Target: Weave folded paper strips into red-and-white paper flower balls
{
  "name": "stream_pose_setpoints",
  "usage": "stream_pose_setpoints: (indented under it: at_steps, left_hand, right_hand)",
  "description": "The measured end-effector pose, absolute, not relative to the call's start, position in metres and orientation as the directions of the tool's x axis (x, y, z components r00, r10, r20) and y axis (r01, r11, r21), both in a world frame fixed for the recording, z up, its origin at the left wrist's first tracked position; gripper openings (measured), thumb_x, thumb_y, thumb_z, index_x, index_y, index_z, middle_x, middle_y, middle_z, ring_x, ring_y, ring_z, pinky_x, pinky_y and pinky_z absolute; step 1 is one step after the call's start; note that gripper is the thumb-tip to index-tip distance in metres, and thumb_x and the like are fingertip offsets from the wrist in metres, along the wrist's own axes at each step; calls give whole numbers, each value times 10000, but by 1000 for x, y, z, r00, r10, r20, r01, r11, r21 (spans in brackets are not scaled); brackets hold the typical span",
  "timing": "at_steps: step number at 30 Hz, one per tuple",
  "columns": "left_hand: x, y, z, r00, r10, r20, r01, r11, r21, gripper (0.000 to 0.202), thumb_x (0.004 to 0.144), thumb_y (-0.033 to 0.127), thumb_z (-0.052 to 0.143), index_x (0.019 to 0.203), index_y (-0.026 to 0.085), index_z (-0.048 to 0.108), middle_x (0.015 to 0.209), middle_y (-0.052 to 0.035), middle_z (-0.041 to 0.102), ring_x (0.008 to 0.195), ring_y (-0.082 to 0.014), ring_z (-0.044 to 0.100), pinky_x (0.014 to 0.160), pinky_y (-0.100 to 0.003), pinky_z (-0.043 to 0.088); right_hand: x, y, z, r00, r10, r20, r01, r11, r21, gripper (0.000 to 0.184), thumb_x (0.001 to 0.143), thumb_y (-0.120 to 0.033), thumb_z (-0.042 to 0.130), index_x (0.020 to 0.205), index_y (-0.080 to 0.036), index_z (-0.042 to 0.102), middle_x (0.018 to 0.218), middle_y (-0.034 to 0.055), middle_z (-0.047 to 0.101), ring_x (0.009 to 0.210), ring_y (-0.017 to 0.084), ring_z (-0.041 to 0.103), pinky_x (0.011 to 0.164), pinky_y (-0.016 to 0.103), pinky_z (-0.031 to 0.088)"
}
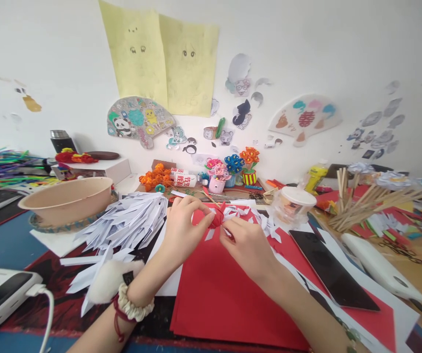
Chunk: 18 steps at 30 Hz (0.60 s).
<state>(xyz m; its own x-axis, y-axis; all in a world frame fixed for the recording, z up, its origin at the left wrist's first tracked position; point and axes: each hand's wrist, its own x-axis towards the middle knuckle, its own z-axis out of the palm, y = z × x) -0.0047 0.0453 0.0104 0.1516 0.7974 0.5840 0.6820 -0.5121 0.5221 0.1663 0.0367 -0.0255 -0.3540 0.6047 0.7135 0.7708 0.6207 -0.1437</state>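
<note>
In the middle of the head view a small red folded paper piece with pointed tips is held between both hands. My left hand pinches its left side between thumb and forefinger. From the right, my right hand is closed on its lower right edge, with the fingers curled in. A thin stick slants up to the left behind the paper piece. Beneath the hands lies a stack of red paper sheets. White paper scraps lie just behind the right hand.
Folded white paper strips are heaped at left, beside a beige basin. A dark phone, a white power bank, a lidded cup and wooden sticks stand or lie at right. Pipe-cleaner flowers line the wall.
</note>
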Motion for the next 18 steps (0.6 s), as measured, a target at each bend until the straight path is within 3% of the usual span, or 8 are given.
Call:
stream_pose_setpoints:
  at_steps: [5, 10, 18]
  left_hand:
    - [-16, 43, 22, 288, 696, 658, 614, -661, 432, 49, 870, 271, 666, 836, 237, 668, 948, -2, 668, 930, -206, 565, 846, -362, 383]
    - [-20, 44, 21, 327, 692, 644, 680, -645, 348, 52, 820, 286, 744, 840, 266, 700, 1005, 3, 657, 941, -217, 527, 832, -363, 361]
    - [-17, 44, 18, 248, 737, 628, 667, -600, 441, 96, 846, 279, 710, 770, 237, 669, 1000, 0, 654, 965, -225, 523, 864, -393, 330]
  right_hand:
    - [170, 39, -20, -290, 606, 741, 769, 608, -197, 257, 873, -123, 471, 631, -195, 523, 600, -9, 526, 522, 124, 454, 527, 259, 311]
    - [172, 40, -17, -244, 641, 727, 733, 613, -295, 201, 845, -135, 512, 660, -196, 559, 599, -17, 536, 524, 120, 457, 526, 253, 323]
    - [171, 36, -16, -355, 632, 689, 684, 678, -270, 240, 879, -122, 472, 654, -189, 520, 604, -24, 465, 539, 110, 404, 546, 249, 307]
